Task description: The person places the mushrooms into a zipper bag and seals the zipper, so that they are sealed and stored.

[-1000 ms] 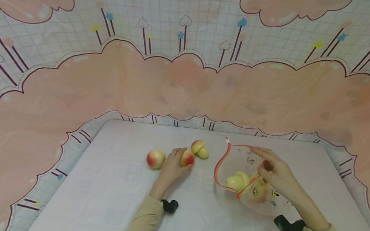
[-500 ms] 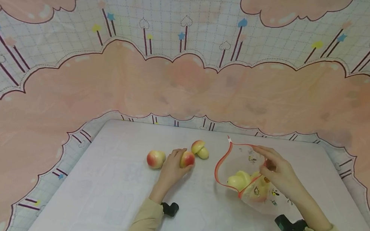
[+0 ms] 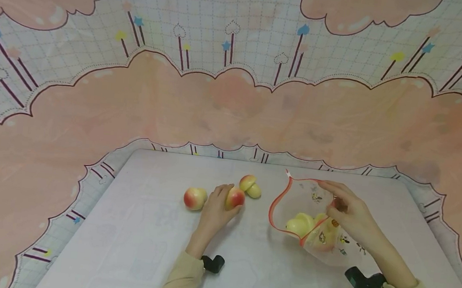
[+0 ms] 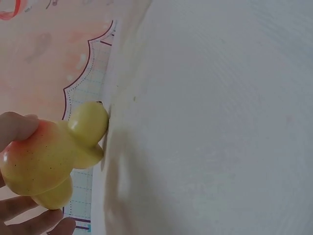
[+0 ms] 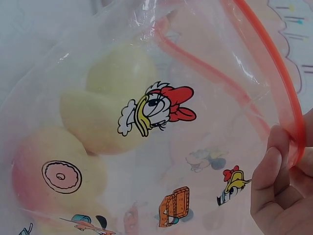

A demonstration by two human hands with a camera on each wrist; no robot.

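My left hand (image 3: 215, 208) grips a red-and-yellow toy mushroom (image 3: 235, 199) on the white table. In the left wrist view its rounded cap (image 4: 36, 159) lies between thumb and fingers. Just beyond it is another toy mushroom (image 3: 250, 186), tipped on its side; a third toy mushroom (image 3: 194, 199) lies left of the hand. On the right, my right hand (image 3: 348, 212) pinches the red zip edge of a clear printed zip bag (image 5: 195, 166), whose mouth gapes to the left. Several yellow toy mushrooms (image 5: 107, 117) are inside, partly hidden behind the bag's prints.
The white table (image 3: 131, 251) runs back to a wall cloth (image 3: 234, 111) with cloud and star drawings. Black wrist-worn devices (image 3: 213, 263) sit beneath both forearms, near the tabletop.
Very little differs. The right hand and the bag's edge have shifted slightly to the right, while the left hand keeps its hold on the same toy mushroom.
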